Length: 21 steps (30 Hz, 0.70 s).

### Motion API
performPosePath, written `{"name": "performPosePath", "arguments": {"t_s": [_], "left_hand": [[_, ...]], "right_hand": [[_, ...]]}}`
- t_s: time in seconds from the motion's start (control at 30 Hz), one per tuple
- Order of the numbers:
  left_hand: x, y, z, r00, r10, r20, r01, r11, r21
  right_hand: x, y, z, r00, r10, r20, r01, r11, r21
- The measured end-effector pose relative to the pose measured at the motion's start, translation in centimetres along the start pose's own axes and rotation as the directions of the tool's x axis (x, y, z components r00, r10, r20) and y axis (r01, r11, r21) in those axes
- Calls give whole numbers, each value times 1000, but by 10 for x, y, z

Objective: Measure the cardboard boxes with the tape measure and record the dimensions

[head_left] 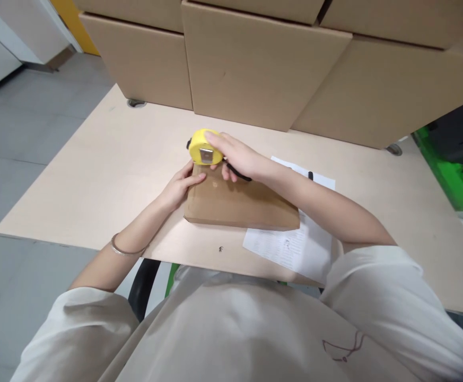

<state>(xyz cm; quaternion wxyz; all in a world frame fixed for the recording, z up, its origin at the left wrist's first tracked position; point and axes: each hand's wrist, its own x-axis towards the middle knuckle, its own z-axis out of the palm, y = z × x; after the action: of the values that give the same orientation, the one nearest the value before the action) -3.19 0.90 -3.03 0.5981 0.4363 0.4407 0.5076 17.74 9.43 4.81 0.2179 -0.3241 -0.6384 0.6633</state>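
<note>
A flat brown cardboard box [247, 204] lies on the table in front of me. My left hand [181, 185] holds it at its left end, thumb on the top face and the other fingers along the side. Over the box's far left corner, my right hand [237, 154] grips a yellow tape measure [205, 147] with a metal clip on its face. A black strap [237, 171] hangs from the tape measure below the right hand. Whether any blade is drawn out cannot be seen.
Printed paper sheets [314, 249] lie partly under the box, with a small black object [310, 175] on them. Large cardboard boxes [255, 69] are stacked along the back of the table [76, 175]. A dark object stands on a green surface [440, 170] at the right.
</note>
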Motion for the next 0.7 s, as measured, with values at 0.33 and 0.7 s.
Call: {"name": "performPosePath", "arguments": {"t_s": [0.33,0.7], "left_hand": [[-1,-3,4,998,44,-49,-43,999,28],[11,-21,-26,1000,14,-2,-13,975,220]], "right_hand": [[15,-9,13,992,40,-116,-76,945,-320],[-86,1,-77,945,5,-326,-40,994,-101]]}}
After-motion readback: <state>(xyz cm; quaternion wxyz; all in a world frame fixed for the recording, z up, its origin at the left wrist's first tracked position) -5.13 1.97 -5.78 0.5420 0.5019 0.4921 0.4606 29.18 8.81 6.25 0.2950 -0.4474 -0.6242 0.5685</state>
